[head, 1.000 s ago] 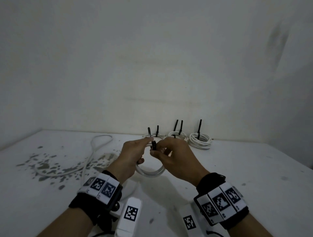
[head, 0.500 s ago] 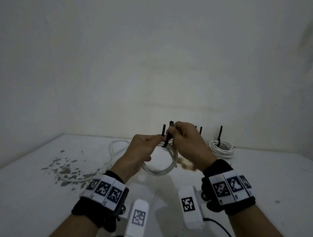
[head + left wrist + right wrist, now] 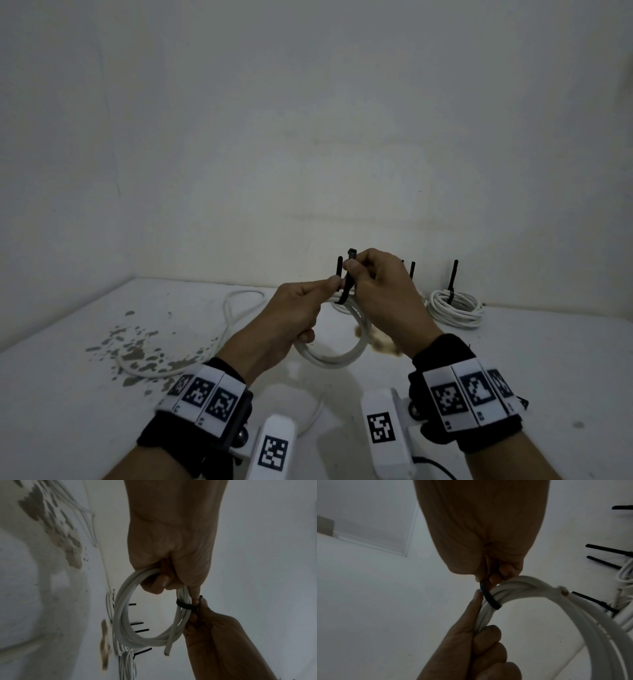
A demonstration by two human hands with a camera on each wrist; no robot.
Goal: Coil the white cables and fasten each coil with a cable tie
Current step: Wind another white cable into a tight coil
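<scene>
White coil [image 3: 337, 356] hangs upright above the table [image 3: 548, 359], ring plane vertical, in front of the tied coils [image 3: 455, 306] at the wall. Left hand [image 3: 291, 318] curls round its top strands; right hand [image 3: 383, 291] pinches the black cable tie [image 3: 346, 284], ends pointing up. Cable looks light, springy, probably stiff; best held beside the tie.

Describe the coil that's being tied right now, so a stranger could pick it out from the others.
Start at the white table against the wall. Above its middle, the left hand grips a white round cable coil, with a black plastic cable tie round it. Unlike the tied coils along the wall, it is held up.
</scene>
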